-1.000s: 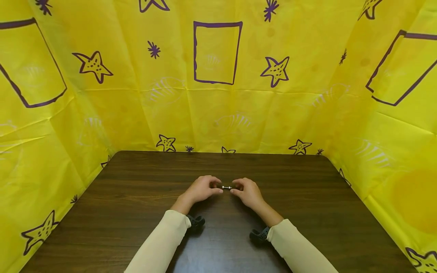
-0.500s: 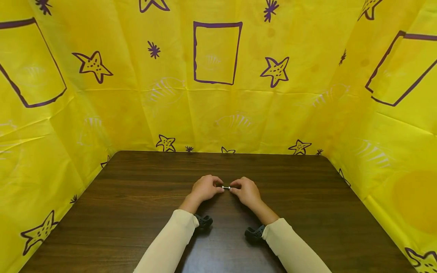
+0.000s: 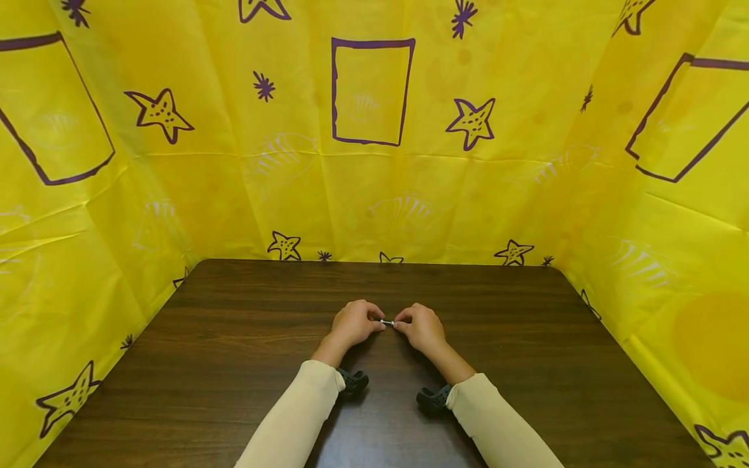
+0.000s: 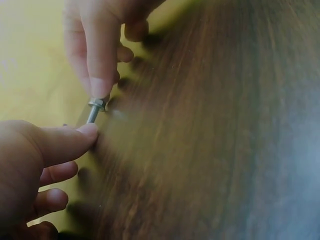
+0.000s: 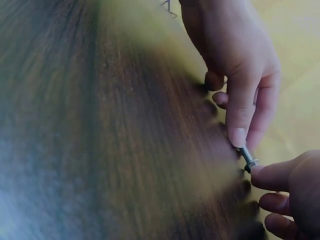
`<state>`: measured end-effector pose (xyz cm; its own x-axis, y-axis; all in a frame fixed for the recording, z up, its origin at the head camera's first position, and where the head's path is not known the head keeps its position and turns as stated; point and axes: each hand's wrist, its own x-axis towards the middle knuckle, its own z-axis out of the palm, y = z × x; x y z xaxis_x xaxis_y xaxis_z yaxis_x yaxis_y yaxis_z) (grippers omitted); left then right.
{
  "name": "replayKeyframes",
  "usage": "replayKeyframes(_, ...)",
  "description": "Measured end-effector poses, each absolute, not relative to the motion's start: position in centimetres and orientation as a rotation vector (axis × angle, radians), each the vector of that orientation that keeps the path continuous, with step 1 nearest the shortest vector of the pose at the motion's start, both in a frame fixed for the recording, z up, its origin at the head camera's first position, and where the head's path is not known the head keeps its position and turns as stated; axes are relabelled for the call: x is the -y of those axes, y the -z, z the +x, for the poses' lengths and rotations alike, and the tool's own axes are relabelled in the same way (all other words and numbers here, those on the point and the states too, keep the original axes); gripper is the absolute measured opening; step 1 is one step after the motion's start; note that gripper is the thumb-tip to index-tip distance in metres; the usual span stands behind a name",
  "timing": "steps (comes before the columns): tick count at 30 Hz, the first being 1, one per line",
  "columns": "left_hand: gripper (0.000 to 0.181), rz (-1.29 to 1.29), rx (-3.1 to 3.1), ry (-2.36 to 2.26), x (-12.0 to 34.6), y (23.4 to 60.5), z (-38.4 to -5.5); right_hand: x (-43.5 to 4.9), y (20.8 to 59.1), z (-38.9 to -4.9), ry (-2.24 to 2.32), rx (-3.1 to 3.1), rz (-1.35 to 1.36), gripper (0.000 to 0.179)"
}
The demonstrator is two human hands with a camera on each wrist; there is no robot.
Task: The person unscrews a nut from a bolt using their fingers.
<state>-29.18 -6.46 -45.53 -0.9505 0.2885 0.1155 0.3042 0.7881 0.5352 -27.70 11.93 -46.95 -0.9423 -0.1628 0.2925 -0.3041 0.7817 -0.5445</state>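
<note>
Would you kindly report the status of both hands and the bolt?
Left hand pinching bolt; right hand pinching its nut end; nothing visibly in the way.

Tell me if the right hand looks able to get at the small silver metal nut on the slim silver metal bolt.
Likely yes: the right hand pinches just beside the nut, the left hand grips the bolt nearer its other end, and nothing seems to block the way.
</note>
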Motion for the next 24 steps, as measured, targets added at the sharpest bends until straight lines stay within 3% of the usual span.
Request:
replayKeyframes(13,0.005,-0.567,2.797,1.094,7.0,45.7,-29.3,-12.1,46.7,-27.9,-1.113,2.665,0.397,0.006)
replayKeyframes(24,0.010,-0.587,2.607,1.338,7.3,44.6,-29.2,-11.7,45.5,-27.6,-1.259,2.521,0.403,0.010)
